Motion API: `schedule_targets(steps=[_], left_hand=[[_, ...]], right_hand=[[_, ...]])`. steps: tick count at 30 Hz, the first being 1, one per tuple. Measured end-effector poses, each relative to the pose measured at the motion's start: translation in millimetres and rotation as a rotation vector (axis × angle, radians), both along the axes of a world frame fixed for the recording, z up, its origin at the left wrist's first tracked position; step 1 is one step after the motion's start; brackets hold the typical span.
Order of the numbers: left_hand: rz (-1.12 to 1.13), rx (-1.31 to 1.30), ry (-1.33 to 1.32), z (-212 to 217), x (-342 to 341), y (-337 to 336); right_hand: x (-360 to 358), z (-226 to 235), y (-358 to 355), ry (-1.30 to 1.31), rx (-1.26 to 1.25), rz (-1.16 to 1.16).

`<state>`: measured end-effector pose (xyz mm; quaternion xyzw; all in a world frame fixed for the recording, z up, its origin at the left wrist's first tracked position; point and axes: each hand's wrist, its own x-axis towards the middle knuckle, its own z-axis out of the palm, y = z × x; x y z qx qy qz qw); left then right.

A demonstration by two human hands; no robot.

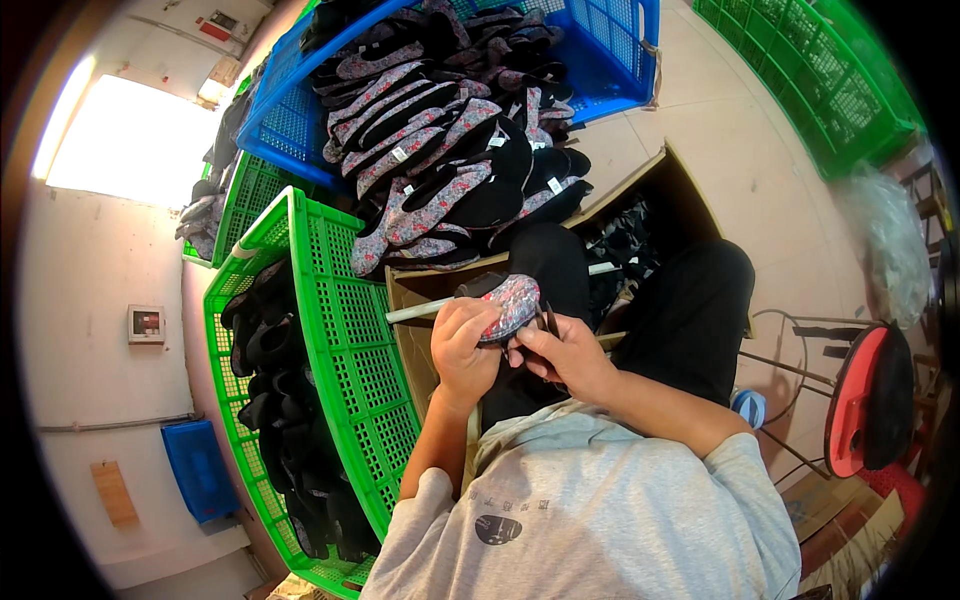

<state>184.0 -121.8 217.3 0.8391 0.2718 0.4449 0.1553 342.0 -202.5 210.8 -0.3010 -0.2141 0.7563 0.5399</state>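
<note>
Over my lap, my left hand (466, 345) is closed round a fabric shoe (515, 298) with a grey, red and white floral pattern and a dark edge. Its rounded end points up and to the right. My right hand (568, 352) meets the shoe's lower right edge, its fingers closed on small dark snips (549, 322) whose pointed tips stick up beside the shoe. Part of the snips is hidden by the fingers. Just beyond my hands lies a big pile of similar floral shoes (440, 205), several with white tags.
The pile spills from a blue crate (615, 60). At my left stands a green crate (350, 350) holding black shoes (275, 345). Between my legs an open cardboard box (690, 185) contains dark pieces. A red round stool (850, 400) and another green crate (810, 80) are on the right.
</note>
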Motion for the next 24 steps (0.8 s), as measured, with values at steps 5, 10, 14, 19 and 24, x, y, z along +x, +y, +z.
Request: schedule_targets(steps=[5,10,14,19,24], left_hand=[[-0.001,-0.062,-0.003,-1,1,3],[0.008,-0.118,0.008,-2,-1,6],[0.024,-0.166,0.017,2,1,7],[0.064,-0.206,0.008,2,2,6],[0.094,-0.238,-0.01,-1,3,1]], right_hand=[[-1,2,4,0.024,-0.017,-0.026],[-2,3,7,0.02,-0.047,-0.032],[-2,7,10,0.014,-0.064,-0.04],[-3,5,12,0.015,-0.072,-0.042],[1,3,12,0.072,-0.095,-0.014]])
